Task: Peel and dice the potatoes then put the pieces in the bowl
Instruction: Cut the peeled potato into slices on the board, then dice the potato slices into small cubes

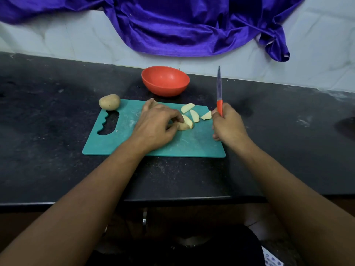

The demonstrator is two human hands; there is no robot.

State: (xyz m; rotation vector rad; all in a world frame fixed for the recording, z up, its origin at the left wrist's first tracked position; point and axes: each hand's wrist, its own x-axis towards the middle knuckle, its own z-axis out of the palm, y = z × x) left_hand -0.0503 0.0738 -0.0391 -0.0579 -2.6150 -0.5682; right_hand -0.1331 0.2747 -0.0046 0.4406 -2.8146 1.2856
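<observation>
On the teal cutting board my left hand pinches a partly cut potato chunk with skin still on it. Three loose wedges lie just beyond it, toward the board's far right corner. My right hand grips the red handle of a knife at the board's right edge, its blade pointing up and away, clear of the potato. A whole unpeeled potato sits at the board's far left corner. The red bowl stands behind the board, nothing visible inside.
The dark stone counter runs to a white tiled wall behind. A purple cloth hangs down the wall above the bowl. The counter's front edge is close to my body.
</observation>
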